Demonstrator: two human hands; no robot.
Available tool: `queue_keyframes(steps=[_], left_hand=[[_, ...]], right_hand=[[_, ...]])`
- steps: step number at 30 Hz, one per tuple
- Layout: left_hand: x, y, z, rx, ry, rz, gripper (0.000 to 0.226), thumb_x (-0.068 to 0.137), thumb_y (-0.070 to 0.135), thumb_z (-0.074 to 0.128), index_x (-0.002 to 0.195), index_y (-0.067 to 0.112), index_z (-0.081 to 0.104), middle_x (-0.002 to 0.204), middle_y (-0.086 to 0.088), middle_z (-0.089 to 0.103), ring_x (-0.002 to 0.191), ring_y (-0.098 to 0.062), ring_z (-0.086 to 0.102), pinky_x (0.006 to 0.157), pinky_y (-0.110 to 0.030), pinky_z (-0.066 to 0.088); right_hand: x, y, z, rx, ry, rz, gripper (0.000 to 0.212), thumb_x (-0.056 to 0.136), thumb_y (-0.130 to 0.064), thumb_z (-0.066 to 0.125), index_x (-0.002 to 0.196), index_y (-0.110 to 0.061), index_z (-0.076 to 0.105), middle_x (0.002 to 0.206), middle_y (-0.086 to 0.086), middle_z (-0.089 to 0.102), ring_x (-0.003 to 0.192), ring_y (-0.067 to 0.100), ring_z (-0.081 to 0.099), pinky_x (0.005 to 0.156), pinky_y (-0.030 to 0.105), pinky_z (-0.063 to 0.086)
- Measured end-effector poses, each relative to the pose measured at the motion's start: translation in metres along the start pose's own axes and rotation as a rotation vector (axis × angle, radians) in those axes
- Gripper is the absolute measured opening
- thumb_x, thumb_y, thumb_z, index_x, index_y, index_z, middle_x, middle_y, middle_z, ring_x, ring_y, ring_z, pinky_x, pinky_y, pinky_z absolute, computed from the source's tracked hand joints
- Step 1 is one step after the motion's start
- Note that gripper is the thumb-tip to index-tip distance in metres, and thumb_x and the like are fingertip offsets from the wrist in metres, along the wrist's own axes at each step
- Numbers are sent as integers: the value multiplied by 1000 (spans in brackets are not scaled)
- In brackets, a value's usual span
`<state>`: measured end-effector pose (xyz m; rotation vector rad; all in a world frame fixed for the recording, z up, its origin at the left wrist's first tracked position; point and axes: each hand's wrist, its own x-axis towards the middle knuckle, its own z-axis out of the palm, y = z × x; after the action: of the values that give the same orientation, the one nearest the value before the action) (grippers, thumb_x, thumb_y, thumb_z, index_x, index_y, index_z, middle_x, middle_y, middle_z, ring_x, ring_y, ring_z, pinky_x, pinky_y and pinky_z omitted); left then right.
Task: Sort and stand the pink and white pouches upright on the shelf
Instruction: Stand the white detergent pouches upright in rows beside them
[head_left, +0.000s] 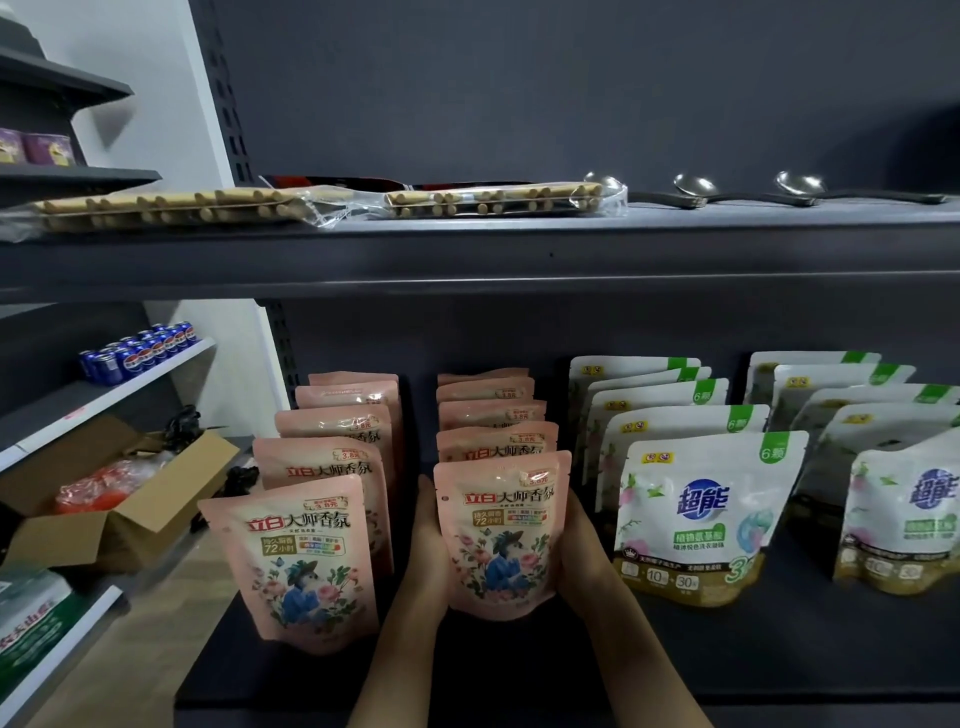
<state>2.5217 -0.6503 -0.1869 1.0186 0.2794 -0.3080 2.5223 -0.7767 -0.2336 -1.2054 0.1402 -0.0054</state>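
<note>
Left hand (428, 540) and right hand (584, 551) clasp the front pink pouch (501, 535) by its sides, at the head of the second pink row on the lower shelf (727, 654). Best to seat its base flat and square it to the row before letting go. Pink pouches read 立白大师香氛, 72小时, 3.8元; white pouches (701, 514) read 超能, 6颗.

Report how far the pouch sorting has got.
Done: two pink rows and two white rows stand upright on the shelf. In hand: left hand and right hand hold the front pink pouch of the second row. Left: apparently only settling it.
</note>
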Motion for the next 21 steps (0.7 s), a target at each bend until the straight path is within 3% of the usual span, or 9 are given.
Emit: queue_keyframes(steps=[4, 6, 10, 12, 14, 16, 18, 21], left_hand=[[5, -5, -4, 82, 49, 9, 65, 98, 49, 19, 142, 4, 33, 148, -20, 34, 137, -37, 33, 105, -45, 32], [3, -3, -2, 74, 22, 18, 66, 98, 49, 18, 140, 1, 37, 146, -23, 37, 132, -40, 37, 99, -44, 36], [-1, 0, -1, -3, -92, 74, 66, 98, 49, 14, 108, 2, 60, 130, -31, 51, 101, -34, 56, 73, -36, 42], [0, -1, -3, 3, -120, 81, 65, 97, 50, 13, 91, 9, 62, 118, -22, 59, 85, -28, 60, 68, -34, 45], [2, -2, -4, 10, -121, 79, 65, 97, 51, 13, 85, 11, 63, 110, -12, 60, 86, -28, 60, 71, -36, 45], [1, -1, -3, -11, -102, 71, 65, 97, 51, 13, 84, 11, 62, 110, -15, 61, 96, -29, 57, 81, -40, 43], [-3, 1, -2, -7, -107, 75, 66, 97, 51, 10, 92, 10, 62, 116, -21, 59, 94, -27, 57, 84, -39, 40], [-6, -1, -4, 51, -84, 96, 68, 96, 52, 8, 98, 10, 61, 106, -10, 63, 82, -23, 60, 68, -34, 44]], right_hand=[[0, -2, 1, 5, 11, 15, 55, 101, -42, 18, 95, -15, 65, 76, 3, 76, 73, 16, 72, 71, 34, 51], [0, -2, 0, 8, 5, 18, 56, 101, -41, 17, 94, -15, 65, 76, 4, 76, 71, 16, 73, 70, 34, 51], [0, -4, 0, -2, 25, 6, 54, 102, -39, 16, 91, -16, 64, 71, 2, 76, 65, 12, 73, 68, 33, 49], [-1, -6, 1, -8, 31, 5, 54, 102, -39, 17, 90, -16, 65, 71, 1, 76, 66, 13, 72, 69, 33, 50], [-1, -7, 2, -6, 42, 11, 55, 102, -39, 17, 91, -16, 65, 73, 2, 76, 72, 16, 72, 69, 33, 50], [-3, -8, 3, 11, 48, 21, 55, 102, -40, 17, 93, -16, 65, 74, 2, 76, 77, 18, 70, 70, 33, 50], [-5, -8, 2, 15, 42, 18, 56, 102, -41, 16, 95, -16, 65, 77, 3, 77, 75, 17, 72, 71, 33, 50], [-11, -11, 4, 7, 35, 4, 56, 101, -42, 18, 96, -16, 67, 85, 5, 77, 83, 19, 72, 73, 34, 50]])
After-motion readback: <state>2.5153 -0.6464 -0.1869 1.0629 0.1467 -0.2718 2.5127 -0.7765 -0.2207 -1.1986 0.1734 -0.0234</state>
